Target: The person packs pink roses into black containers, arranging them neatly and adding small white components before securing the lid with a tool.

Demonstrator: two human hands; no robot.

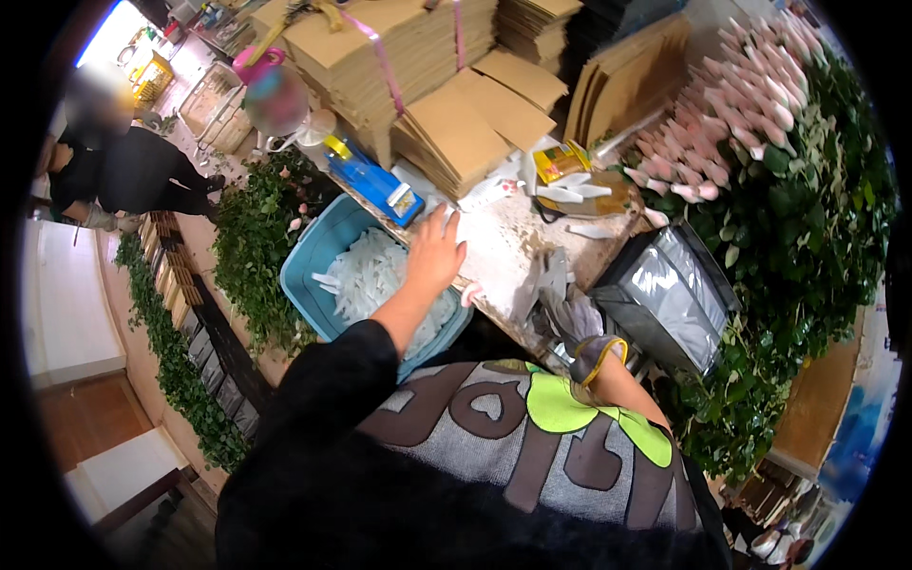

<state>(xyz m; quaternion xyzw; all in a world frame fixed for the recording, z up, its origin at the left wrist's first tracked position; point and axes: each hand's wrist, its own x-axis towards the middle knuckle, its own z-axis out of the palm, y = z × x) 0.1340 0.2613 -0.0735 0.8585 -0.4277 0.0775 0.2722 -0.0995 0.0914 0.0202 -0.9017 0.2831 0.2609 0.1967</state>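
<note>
My bare left hand (437,255) is open, fingers stretched out over the near edge of the worktable (499,242). It hovers beside a blue tape dispenser (375,182), and I cannot tell whether they touch. Below that hand stands a light-blue tub (296,271) holding a heap of white foam-like sleeves (366,275). A grey work glove with a yellow cuff covers my right hand (562,306). Its fingers reach out, apart, at the table's edge next to a black metal box-like frame (665,294) lined with shiny plastic. Nothing shows in either hand.
Stacked cardboard sheets (356,47) fill the table's back. Nearby lies a yellow packet (560,161). Pale pink roses in sleeves (731,104) with leafy stems (807,228) crowd the right. More greenery (261,242) lies left, where another person (133,166) in dark clothes stands.
</note>
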